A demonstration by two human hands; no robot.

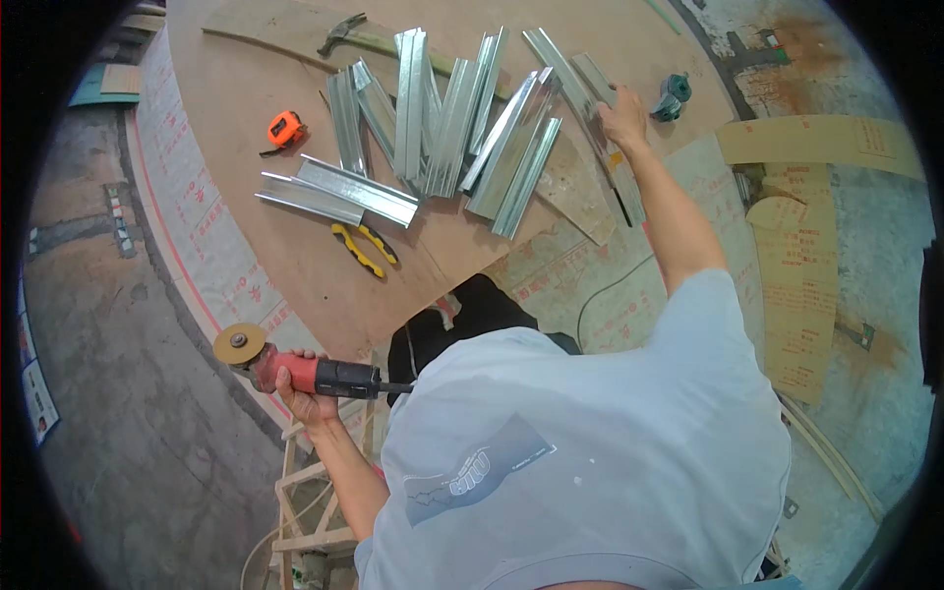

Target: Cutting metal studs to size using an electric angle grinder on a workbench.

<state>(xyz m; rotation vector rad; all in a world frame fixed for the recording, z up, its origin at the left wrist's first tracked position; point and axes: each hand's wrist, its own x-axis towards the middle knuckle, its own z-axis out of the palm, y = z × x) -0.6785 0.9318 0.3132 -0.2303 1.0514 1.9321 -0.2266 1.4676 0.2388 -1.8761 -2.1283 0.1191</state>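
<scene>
My left hand [307,387] is wrapped round the red and black body of an angle grinder [320,376], out to the left of the board. The grinder's round yellowish disc [239,343] points away to the left; whether it spins I cannot tell. At the far right, my right hand [623,118] has its fingers closed on a metal channel [590,77], one of two long pieces lying there side by side. Left of it, several short silvery metal channels [455,133] lie in a loose heap on the wooden board [226,118].
Near the heap lie an orange tape measure [285,129], yellow-and-black pliers [365,250] and a claw hammer [342,32]. A dark green roll-like object [671,97] sits right of my right hand. A wooden frame [315,541] stands below the grinder; a cable [600,290] curves over the printed sheet.
</scene>
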